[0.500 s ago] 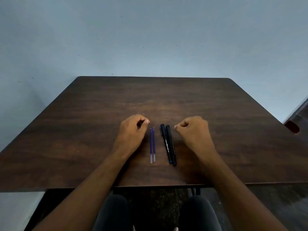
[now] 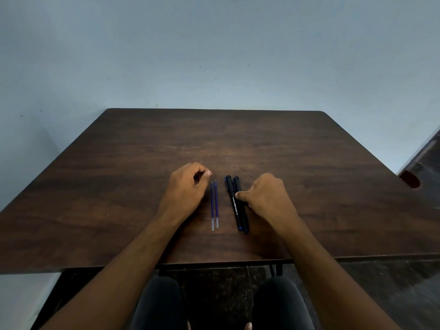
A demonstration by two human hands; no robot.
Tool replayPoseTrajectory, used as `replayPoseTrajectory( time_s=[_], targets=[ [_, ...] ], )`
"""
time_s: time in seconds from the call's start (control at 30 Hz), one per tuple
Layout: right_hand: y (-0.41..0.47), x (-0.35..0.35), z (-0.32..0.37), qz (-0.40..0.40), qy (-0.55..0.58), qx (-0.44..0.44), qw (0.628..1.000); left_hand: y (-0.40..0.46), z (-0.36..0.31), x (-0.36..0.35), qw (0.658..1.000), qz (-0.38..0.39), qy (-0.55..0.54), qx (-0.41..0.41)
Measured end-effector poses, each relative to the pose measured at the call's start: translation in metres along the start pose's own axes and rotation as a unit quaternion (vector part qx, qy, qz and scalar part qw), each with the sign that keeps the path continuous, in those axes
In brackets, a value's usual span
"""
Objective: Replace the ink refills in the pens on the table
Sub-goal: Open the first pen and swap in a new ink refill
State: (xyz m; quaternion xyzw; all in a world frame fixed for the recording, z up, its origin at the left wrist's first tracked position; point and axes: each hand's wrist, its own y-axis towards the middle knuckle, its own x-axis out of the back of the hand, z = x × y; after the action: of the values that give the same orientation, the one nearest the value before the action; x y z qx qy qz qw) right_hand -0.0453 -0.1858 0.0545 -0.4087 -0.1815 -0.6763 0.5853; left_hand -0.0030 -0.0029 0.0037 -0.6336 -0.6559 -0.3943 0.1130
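Note:
Two black capped pens lie side by side on the dark wooden table (image 2: 238, 139), running away from me. The left pen (image 2: 234, 207) shows white lettering, and the right pen (image 2: 236, 183) touches it. To their left, two thin blue ink refills (image 2: 214, 203) lie parallel with their tips pointing away. My right hand (image 2: 269, 196) rests over the right pen's middle, thumb and curled fingers pinching its barrel while it still lies on the table. My left hand (image 2: 188, 186) rests just left of the refills, loosely curled and holding nothing.
A pale blue wall stands right behind the table. Past the table's right edge there is a dark piece of furniture with a reddish patch (image 2: 410, 179). My knees sit under the near edge (image 2: 214, 264).
My right hand has moved left and toward me, from beside the pens' far ends onto the right pen's barrel. The left hand, the refills and the pens have stayed in place.

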Motion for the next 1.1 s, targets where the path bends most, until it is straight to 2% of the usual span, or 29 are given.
replayPoseTrajectory(
  time_s=[0.13, 0.3, 0.43, 0.5, 0.57, 0.67, 0.8, 0.93, 1.1],
  targets=[
    [0.001, 0.0, 0.0, -0.016, -0.014, 0.0, 1.0, 0.0, -0.002, 0.001, 1.0, 0.006, 0.005, 0.005],
    [0.002, -0.002, 0.008, 0.001, -0.032, -0.021, 0.999, -0.002, -0.006, 0.003, 1.0, 0.003, 0.01, 0.004],
    [0.0, 0.006, 0.003, -0.018, -0.018, -0.023, 0.999, -0.007, -0.013, 0.006, 0.993, -0.018, 0.093, -0.069],
    [-0.004, 0.012, -0.001, -0.031, 0.007, 0.018, 0.999, -0.009, -0.021, 0.007, 0.989, -0.03, 0.111, -0.096],
    [-0.01, 0.017, -0.003, -0.044, 0.045, 0.077, 0.995, -0.012, -0.035, 0.009, 0.996, -0.041, 0.05, -0.069],
    [-0.02, 0.019, -0.001, -0.051, 0.08, 0.161, 0.982, -0.014, -0.057, 0.012, 0.992, -0.025, -0.117, 0.044],
    [-0.026, 0.014, 0.001, -0.055, 0.104, 0.223, 0.968, -0.013, -0.077, 0.015, 0.927, 0.0, -0.325, 0.184],
    [-0.031, 0.012, 0.0, -0.041, 0.194, 0.232, 0.952, -0.011, -0.084, 0.025, 0.876, 0.0, -0.415, 0.245],
    [-0.032, 0.013, 0.004, -0.043, 0.218, 0.247, 0.943, -0.008, -0.087, 0.034, 0.855, -0.016, -0.456, 0.248]
  ],
)
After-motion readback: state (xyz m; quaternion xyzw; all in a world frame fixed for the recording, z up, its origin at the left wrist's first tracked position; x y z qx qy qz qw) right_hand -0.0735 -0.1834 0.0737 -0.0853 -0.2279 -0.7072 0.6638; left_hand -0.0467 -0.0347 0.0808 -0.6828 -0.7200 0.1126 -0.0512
